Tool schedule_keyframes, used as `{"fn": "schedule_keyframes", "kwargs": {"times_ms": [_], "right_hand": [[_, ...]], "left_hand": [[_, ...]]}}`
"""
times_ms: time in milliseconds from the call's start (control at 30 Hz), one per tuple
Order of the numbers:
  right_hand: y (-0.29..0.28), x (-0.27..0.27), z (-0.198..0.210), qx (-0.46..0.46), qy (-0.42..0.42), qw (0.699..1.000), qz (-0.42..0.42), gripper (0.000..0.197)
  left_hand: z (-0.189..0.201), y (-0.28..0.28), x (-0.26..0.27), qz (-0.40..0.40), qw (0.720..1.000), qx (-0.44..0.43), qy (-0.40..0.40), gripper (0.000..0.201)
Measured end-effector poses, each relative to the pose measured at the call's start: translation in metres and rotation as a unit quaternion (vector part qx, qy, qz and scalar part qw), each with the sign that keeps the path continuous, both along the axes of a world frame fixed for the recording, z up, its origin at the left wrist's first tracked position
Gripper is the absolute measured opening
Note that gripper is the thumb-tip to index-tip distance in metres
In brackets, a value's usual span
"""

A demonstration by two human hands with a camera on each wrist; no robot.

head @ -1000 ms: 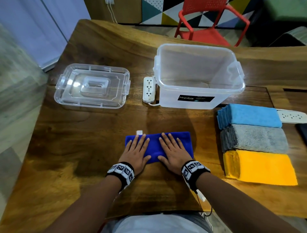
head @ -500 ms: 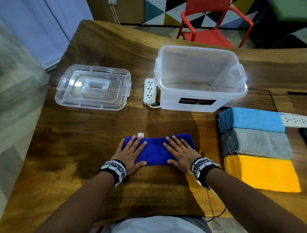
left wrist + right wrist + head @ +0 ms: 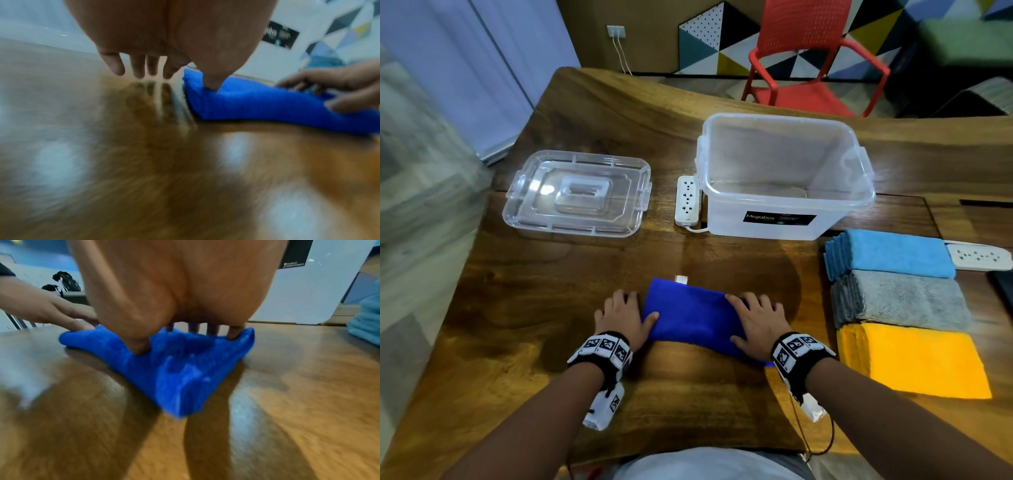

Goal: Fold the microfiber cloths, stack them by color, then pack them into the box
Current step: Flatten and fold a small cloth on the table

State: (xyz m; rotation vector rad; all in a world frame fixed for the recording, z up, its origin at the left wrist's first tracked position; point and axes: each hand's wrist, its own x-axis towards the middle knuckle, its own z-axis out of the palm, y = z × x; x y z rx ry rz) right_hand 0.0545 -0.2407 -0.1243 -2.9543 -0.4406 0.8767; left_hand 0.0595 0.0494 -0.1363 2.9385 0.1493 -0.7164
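Observation:
A dark blue cloth (image 3: 691, 315), folded into a thick strip with a white tag (image 3: 681, 279) at its far edge, lies on the wooden table (image 3: 688, 394) in front of me. My left hand (image 3: 631, 308) is at its left end: the thumb presses the cloth (image 3: 257, 104) while the straight fingers (image 3: 141, 68) point down at the table beside it. My right hand (image 3: 748, 318) lies flat on the right end, fingers spread, thumb pressing into the cloth (image 3: 174, 373). The clear plastic box (image 3: 784, 226) stands empty behind.
The box's clear lid (image 3: 577, 197) lies at the back left. Stacks of folded light blue (image 3: 893, 253), grey (image 3: 907, 298) and yellow (image 3: 917, 356) cloths line the right side. A power strip (image 3: 687, 200) lies by the box, another (image 3: 979, 255) at far right. A red chair (image 3: 808, 68) stands beyond.
Both hands have slid outward from the middle of the blue cloth to its ends. The left fingers now sit on the table past the left edge. The head view has tilted up.

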Motion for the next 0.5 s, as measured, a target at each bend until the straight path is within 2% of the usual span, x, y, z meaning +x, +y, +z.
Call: {"fn": "schedule_keyframes", "kwargs": {"times_ms": [100, 200, 333, 400, 500], "right_hand": [[0.003, 0.003, 0.007, -0.01, 0.067, 0.998, -0.01, 0.103], [0.003, 0.0, 0.007, 0.024, 0.12, 0.992, -0.041, 0.098], [0.002, -0.003, 0.007, 0.119, 0.13, 0.978, -0.115, 0.074], [0.001, 0.003, 0.012, 0.208, 0.122, 0.954, -0.181, 0.079], [0.0, 0.024, 0.025, 0.358, 0.1, 0.887, -0.274, 0.097]], "left_hand": [[0.002, -0.01, 0.008, 0.031, 0.997, -0.041, 0.064, 0.073], [-0.002, -0.024, 0.009, 0.035, 0.99, -0.081, 0.109, 0.065], [0.013, -0.043, 0.009, 0.05, 0.971, -0.223, 0.076, 0.019], [0.032, -0.052, 0.016, 0.045, 0.951, -0.303, 0.045, 0.018], [0.077, -0.07, 0.035, 0.013, 0.899, -0.437, 0.002, 0.027]]}}
